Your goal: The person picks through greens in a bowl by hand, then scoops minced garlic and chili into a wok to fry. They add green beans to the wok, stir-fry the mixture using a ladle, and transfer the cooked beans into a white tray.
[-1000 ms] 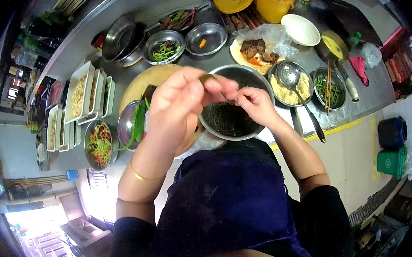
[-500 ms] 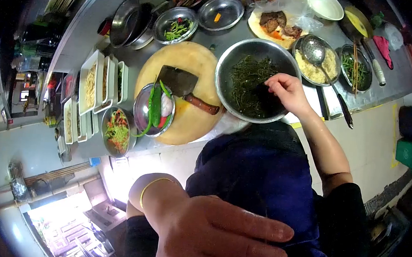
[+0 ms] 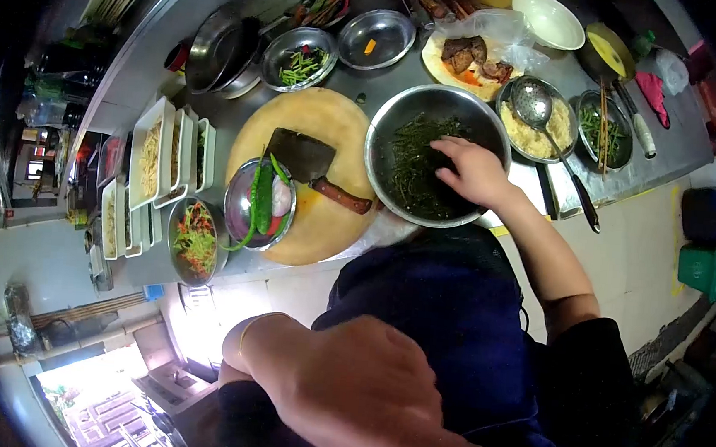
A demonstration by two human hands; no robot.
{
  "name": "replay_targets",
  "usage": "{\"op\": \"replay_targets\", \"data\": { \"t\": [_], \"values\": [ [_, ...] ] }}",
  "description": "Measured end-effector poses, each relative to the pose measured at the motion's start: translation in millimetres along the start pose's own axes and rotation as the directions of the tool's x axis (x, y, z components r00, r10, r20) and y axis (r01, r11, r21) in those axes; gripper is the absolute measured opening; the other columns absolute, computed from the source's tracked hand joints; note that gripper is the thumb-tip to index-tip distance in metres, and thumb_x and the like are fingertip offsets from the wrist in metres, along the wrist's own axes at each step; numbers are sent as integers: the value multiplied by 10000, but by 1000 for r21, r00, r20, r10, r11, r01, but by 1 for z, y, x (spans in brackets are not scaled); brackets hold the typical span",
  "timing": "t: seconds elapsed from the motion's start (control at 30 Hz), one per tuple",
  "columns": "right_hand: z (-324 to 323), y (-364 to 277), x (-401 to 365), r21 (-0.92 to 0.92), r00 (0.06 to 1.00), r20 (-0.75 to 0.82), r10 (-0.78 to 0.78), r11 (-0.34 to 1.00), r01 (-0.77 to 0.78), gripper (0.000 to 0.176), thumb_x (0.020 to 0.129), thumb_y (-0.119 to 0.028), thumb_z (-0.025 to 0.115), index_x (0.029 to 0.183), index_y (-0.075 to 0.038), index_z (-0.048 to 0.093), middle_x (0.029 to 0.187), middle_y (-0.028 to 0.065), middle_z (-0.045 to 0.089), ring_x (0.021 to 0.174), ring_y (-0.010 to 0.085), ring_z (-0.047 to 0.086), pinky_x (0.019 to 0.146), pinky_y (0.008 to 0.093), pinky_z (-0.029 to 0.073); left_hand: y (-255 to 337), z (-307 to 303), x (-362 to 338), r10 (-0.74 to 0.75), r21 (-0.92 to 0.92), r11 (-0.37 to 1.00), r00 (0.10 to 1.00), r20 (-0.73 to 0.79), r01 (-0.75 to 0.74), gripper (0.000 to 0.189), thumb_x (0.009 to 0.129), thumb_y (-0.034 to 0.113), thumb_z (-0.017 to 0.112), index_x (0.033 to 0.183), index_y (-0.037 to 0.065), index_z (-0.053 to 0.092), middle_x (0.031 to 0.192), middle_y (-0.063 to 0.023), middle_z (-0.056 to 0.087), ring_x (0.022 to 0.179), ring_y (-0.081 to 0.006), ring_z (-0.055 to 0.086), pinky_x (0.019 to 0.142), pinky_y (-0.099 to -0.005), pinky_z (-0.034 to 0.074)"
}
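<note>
My right hand (image 3: 471, 172) reaches into a large metal bowl (image 3: 372, 133) of dark green, stringy greens (image 3: 416, 157). Its fingers are stretched out over the strands with the thumb apart, and nothing is visibly gripped. Close to the camera, in front of the blue apron (image 3: 428, 291), is my left hand (image 3: 363, 382), back upward. Its fingers bend down out of sight, so whether it holds anything is hidden. Left of the large bowl, a cleaver (image 3: 300, 155) lies on a round wooden board (image 3: 332, 238). A smaller bowl (image 3: 232, 186) with green chilies (image 3: 263, 200) overlaps the board.
Right of the large bowl are a bowl of pale yellow food (image 3: 560, 146) with a skimmer (image 3: 532, 103) across it, and a bowl of greens with chopsticks (image 3: 604, 129). White trays (image 3: 166, 119) and a bowl of shredded vegetables (image 3: 195, 241) stand left. A meat plate (image 3: 436, 59) is behind.
My right hand has moved farther into the bowl and its fingers have spread from a pinch. My left hand's fingers, earlier stretched out, have bent downward. The view has shifted slightly.
</note>
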State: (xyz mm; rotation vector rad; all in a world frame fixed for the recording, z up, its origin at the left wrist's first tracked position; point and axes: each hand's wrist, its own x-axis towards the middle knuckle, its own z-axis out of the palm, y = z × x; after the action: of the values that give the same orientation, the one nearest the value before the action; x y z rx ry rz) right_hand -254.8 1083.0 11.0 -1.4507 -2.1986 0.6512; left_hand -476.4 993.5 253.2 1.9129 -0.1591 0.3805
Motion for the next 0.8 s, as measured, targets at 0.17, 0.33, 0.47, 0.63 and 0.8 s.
{"op": "replay_targets", "data": {
  "t": [0.17, 0.33, 0.47, 0.63, 0.8],
  "values": [
    [43, -8, 52, 481, 999, -35, 36, 877, -15, 437, 790, -259, 683, 1156, -37, 597, 1038, 175, 653, 951, 303, 635, 823, 379, 503, -16, -2, -24, -37, -145, 989, 928, -371, -19, 164, 822, 113, 704, 969, 45, 673, 811, -21, 671, 650, -201, 627, 561, -326, 457],
    [94, -37, 96, 877, 795, 228, 562, 237, -418, 470, 732, -199, 752, 1100, -31, 513, 918, 63, 569, 759, 147, 556, 551, 283, 471, -8, -4, -34, 168, -125, 960, 878, -449, -249, 143, 839, 66, 669, 963, -4, 667, 741, -78, 640, 586, -224, 618, 496, -304, 449],
    [111, -46, 102, 899, 759, 234, 608, 163, -407, 222, 754, -156, 717, 854, -43, 555, 709, 21, 567, 577, 111, 522, 459, 251, 404, 3, -2, -42, 213, -19, 968, 862, -461, -250, 149, 831, 64, 676, 964, -2, 662, 742, -75, 637, 594, -223, 620, 508, -302, 449],
    [82, -49, 98, 940, 835, 224, 502, 115, -321, 96, 780, -91, 652, 737, -49, 578, 627, 12, 561, 519, 93, 507, 455, 235, 399, -4, 2, -56, 61, -73, 990, 820, -569, -124, 109, 820, 73, 696, 924, 47, 675, 795, -26, 672, 618, -202, 626, 543, -308, 455],
    [30, -14, 77, 854, 934, 66, 350, 464, -234, 109, 826, -128, 662, 902, -58, 624, 800, 52, 613, 679, 124, 589, 574, 221, 465, -11, -1, -60, 0, -125, 988, 801, -599, -93, 137, 805, 90, 719, 926, 42, 678, 796, -41, 674, 628, -203, 626, 542, -311, 452]
  ]
}}
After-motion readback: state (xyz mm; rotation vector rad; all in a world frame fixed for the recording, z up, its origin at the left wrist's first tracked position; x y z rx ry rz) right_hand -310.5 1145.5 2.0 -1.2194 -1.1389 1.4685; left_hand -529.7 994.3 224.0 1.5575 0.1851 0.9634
